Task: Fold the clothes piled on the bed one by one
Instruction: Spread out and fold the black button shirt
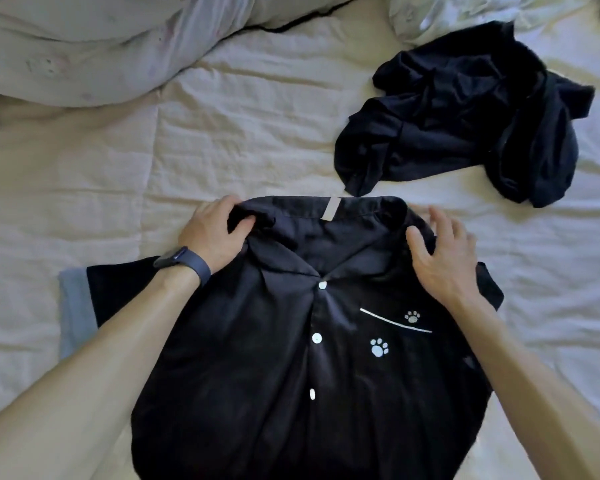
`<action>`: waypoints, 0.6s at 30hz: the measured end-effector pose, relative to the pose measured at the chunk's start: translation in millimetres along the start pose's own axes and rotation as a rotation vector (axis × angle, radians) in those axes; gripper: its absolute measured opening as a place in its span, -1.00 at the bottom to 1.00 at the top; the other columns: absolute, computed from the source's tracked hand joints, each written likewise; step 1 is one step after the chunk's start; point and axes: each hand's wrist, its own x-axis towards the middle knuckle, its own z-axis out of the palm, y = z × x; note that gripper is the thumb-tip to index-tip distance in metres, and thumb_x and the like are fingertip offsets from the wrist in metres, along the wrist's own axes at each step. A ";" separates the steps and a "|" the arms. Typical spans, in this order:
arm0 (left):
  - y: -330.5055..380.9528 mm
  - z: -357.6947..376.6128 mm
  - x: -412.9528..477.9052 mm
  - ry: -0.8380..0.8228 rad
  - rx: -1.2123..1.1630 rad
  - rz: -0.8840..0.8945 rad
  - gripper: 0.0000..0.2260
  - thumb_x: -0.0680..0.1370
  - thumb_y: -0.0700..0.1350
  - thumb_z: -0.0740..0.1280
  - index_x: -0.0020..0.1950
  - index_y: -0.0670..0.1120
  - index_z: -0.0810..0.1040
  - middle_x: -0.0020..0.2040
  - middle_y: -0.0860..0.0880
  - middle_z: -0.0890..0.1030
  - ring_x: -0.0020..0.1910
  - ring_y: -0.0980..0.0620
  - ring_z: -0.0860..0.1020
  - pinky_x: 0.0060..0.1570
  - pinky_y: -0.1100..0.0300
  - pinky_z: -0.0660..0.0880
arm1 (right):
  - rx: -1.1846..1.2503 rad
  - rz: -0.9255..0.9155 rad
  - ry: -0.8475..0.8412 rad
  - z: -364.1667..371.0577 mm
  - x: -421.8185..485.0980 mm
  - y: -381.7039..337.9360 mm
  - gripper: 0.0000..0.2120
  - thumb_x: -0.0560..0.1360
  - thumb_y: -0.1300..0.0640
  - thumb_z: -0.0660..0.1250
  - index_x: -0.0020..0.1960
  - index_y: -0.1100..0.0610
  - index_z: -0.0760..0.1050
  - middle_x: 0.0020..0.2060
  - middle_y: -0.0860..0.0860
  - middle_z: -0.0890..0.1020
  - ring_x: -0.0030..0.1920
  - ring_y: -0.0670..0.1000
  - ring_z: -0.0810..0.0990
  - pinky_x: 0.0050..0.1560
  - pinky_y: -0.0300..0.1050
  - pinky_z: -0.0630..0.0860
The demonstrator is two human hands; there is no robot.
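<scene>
Black shirt (274,358) lies flat, buttons up, on the bed (222,150) right in front of us. Our left hand (215,233) grips its shoulder by the collar. Our right hand (440,254), fingers spread wide, is over the other shoulder. Just past the collar lies a crumpled dark pile (465,126).

Cream quilted bed (222,140); bears a black buttoned shirt (257,375) spread flat, a crumpled dark garment (447,133) beyond, a pale pillow (84,46) upper left.
</scene>
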 end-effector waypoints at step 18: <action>40.0 -14.2 70.4 0.102 0.274 -0.005 -0.45 0.48 0.44 0.14 0.32 0.13 0.36 0.24 -0.12 0.53 0.24 -0.24 0.48 0.09 -0.06 0.40 | -0.189 -0.246 0.115 -6.1 68.1 5.9 -0.65 0.66 -0.19 0.15 0.33 -0.01 0.41 0.14 0.10 0.58 0.14 0.25 0.55 0.04 0.09 0.46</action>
